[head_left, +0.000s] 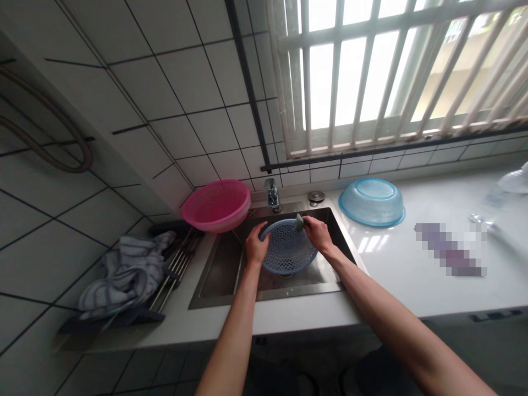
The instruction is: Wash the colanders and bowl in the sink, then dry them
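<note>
A blue perforated strainer basket (pixel 287 250) is tilted over the steel sink (pixel 218 275). My left hand (pixel 256 246) grips its left rim, fingers closed on it. My right hand (pixel 318 234) is closed on a small grey-green scrubbing sponge (pixel 299 221) pressed against the basket's upper right rim.
A pink strainer basket (pixel 216 205) sits at the sink's back left. A light blue basin (pixel 372 201) lies upside down on the white counter (pixel 412 275) to the right. The tap (pixel 272 193) stands behind the sink. A striped cloth (pixel 124 272) lies on a rack at left.
</note>
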A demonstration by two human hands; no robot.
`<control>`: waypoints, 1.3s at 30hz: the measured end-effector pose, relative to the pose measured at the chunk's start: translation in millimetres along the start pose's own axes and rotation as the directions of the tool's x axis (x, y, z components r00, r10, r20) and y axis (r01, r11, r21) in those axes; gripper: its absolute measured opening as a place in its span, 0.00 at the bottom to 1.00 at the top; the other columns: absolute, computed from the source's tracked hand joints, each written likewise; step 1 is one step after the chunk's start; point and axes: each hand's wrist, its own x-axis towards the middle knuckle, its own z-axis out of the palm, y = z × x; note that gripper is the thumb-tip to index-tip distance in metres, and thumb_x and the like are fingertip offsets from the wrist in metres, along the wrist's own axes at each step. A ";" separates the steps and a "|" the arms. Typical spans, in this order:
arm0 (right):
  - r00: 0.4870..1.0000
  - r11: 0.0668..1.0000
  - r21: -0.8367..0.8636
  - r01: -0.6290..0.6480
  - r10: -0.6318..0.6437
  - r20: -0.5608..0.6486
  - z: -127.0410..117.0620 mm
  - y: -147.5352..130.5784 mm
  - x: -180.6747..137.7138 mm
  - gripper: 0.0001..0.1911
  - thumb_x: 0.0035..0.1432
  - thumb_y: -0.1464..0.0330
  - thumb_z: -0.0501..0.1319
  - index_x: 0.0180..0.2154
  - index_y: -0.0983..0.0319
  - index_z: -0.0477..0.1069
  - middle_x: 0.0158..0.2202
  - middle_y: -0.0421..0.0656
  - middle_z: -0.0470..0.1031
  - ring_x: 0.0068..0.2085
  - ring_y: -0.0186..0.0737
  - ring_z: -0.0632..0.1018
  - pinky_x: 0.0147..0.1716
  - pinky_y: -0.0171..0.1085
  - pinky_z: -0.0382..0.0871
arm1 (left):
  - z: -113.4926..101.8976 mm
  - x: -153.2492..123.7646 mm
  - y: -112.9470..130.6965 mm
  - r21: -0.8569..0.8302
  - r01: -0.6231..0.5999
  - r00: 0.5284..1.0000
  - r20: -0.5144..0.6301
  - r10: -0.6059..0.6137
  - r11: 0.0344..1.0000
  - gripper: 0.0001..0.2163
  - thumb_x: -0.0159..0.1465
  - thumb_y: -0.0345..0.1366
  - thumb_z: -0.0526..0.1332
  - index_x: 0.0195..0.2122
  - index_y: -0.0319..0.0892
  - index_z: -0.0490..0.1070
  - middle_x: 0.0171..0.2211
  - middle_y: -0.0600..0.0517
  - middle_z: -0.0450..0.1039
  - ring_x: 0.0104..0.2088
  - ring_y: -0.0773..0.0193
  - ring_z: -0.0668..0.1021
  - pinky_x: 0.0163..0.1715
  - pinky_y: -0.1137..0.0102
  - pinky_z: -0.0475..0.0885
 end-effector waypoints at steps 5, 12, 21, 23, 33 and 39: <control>0.999 1.000 -0.006 0.010 -0.010 0.050 2.3 -4.7 -3.4 0.17 0.67 0.75 0.61 0.53 0.54 0.80 0.50 0.41 0.86 0.49 0.45 0.86 0.51 0.38 0.76 | -0.9 -2.0 9.1 0.076 0.108 0.993 0.041 -0.112 0.991 0.11 0.71 0.35 0.64 0.51 0.49 0.84 0.48 0.48 0.87 0.46 0.52 0.88 0.52 0.60 0.80; 0.948 0.970 -0.083 0.229 -0.203 0.245 17.4 -37.3 -7.7 0.20 0.69 0.76 0.62 0.57 0.54 0.81 0.52 0.44 0.86 0.50 0.43 0.86 0.51 0.35 0.76 | 13.3 -9.9 23.7 0.098 -0.063 0.954 0.298 0.031 0.993 0.14 0.69 0.29 0.62 0.48 0.53 0.86 0.47 0.51 0.87 0.48 0.53 0.87 0.49 0.66 0.79; 0.994 0.995 -0.077 -0.068 0.074 0.078 1.3 9.4 1.0 0.17 0.67 0.74 0.65 0.54 0.53 0.83 0.51 0.42 0.87 0.51 0.49 0.87 0.53 0.39 0.78 | -5.7 1.0 2.4 0.154 0.138 0.990 -0.017 -0.137 0.978 0.11 0.71 0.35 0.65 0.52 0.46 0.85 0.47 0.47 0.88 0.45 0.52 0.88 0.50 0.64 0.78; 0.995 0.993 -0.112 -0.041 0.051 0.084 1.7 7.0 -0.7 0.18 0.68 0.74 0.64 0.54 0.53 0.83 0.53 0.42 0.86 0.51 0.48 0.86 0.53 0.38 0.77 | -1.5 -1.2 8.9 0.159 0.111 0.993 0.018 -0.116 0.981 0.12 0.72 0.35 0.64 0.52 0.47 0.84 0.48 0.48 0.87 0.47 0.53 0.87 0.52 0.64 0.78; 0.978 0.987 -0.056 0.148 -0.137 0.160 14.5 -20.2 -4.1 0.22 0.71 0.73 0.61 0.61 0.51 0.78 0.58 0.42 0.84 0.54 0.45 0.85 0.55 0.38 0.77 | 3.5 -7.2 12.1 0.093 0.087 0.988 0.119 -0.098 0.992 0.11 0.71 0.34 0.63 0.49 0.49 0.85 0.47 0.49 0.87 0.47 0.54 0.87 0.51 0.66 0.78; 0.955 0.957 -0.030 -0.290 0.291 0.056 9.1 26.9 0.5 0.14 0.66 0.67 0.68 0.52 0.57 0.84 0.48 0.47 0.88 0.49 0.51 0.87 0.49 0.38 0.76 | -7.5 10.1 -38.4 -0.159 0.288 0.904 -0.282 -0.323 0.944 0.09 0.66 0.34 0.65 0.46 0.41 0.81 0.44 0.44 0.86 0.46 0.52 0.86 0.52 0.63 0.77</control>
